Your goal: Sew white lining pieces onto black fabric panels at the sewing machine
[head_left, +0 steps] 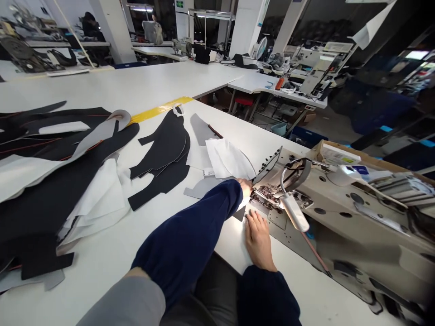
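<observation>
A beige industrial sewing machine (pixel 326 199) lies along the right side, its small lamp (pixel 295 213) lit over the needle area. My left hand (pixel 245 189) reaches across to the needle end of the machine, beside a white fabric piece (pixel 227 158); its fingertips are hidden there. Below it, my right hand (pixel 258 237) lies palm down at the edge of the machine bed, fingers stretched flat. A small dark grey piece (pixel 239 213) lies between the two hands, partly under the left wrist. Light grey pieces (pixel 200 186) lie beyond my left forearm.
Black cut pieces (pixel 163 154) lie left of the machine, and a large pile of black and white pieces (pixel 44 190) covers the far left. Yellow tape (pixel 159 110) crosses the white table (pixel 112 86). A cardboard box (pixel 319 151) stands behind the machine. A person (pixel 91 28) sits in the background.
</observation>
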Tool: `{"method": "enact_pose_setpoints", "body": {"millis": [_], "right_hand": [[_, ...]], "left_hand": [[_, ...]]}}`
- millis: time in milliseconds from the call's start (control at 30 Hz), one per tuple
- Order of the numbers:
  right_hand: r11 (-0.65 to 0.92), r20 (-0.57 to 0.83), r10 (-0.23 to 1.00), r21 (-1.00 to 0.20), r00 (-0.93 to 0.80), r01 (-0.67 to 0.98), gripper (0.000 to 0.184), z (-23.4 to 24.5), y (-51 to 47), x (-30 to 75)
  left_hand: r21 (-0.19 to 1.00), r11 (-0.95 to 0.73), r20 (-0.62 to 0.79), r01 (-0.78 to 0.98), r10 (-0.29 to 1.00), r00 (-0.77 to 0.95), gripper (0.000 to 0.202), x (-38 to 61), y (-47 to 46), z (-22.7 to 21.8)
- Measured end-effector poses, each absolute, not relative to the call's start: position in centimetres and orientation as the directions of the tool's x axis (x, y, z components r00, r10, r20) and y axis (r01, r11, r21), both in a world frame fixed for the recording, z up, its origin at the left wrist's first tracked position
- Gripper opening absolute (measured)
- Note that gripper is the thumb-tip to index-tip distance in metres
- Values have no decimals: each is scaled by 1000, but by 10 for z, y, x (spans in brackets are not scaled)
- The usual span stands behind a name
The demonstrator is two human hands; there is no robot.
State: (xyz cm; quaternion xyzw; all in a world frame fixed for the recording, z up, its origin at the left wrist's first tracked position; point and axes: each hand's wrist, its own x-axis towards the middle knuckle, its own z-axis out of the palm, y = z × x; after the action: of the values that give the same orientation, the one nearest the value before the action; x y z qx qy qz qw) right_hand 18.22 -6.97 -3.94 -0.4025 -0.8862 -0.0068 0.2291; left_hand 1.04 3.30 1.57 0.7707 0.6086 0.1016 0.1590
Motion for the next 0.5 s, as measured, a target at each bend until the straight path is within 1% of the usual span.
{"method": "enact_pose_setpoints", "body": {"millis": [133, 200, 267, 300, 333, 367, 400, 433, 467, 500], "right_hand": [[667, 403, 734, -277, -547, 691, 35, -41, -69, 185], [640, 406, 764, -379, -502, 668, 35, -40, -74, 188], [571, 399, 820, -527, -410, 630, 36, -36, -85, 189], [508, 375, 861, -618, -343, 600, 36, -33, -92, 188], [421, 324, 907, -717, -270, 555, 37, -29, -98, 186], [314, 250, 949, -819, -194, 481, 40, -24, -103, 181], [192, 156, 980, -909, -128, 368, 44, -19, -106, 176], [65, 45, 995, -972, -91, 227, 48, -14, -108, 170], [-55, -63, 994, -995, -94, 82, 51, -10, -108, 165], [-151, -145, 982, -988, -125, -39, 52, -6, -107, 161]], "left_hand": [[378, -208, -38, 902, 970, 239, 27, 13, 27, 19], [388, -185, -51, 903, 974, 222, 26, 10, 25, 21], [401, -157, -69, 902, 977, 200, 27, 1, 19, 22], [408, -141, -80, 902, 979, 189, 28, -5, 13, 23], [414, -127, -91, 901, 980, 179, 31, -11, 5, 23], [419, -114, -102, 901, 980, 171, 33, -18, -8, 23], [423, -104, -112, 900, 980, 166, 34, -23, -23, 23], [425, -94, -122, 900, 980, 159, 35, -26, -42, 24], [429, -97, -128, 898, 978, 167, 34, -26, -63, 25], [440, -121, -133, 890, 971, 198, 33, -25, -86, 27]]}}
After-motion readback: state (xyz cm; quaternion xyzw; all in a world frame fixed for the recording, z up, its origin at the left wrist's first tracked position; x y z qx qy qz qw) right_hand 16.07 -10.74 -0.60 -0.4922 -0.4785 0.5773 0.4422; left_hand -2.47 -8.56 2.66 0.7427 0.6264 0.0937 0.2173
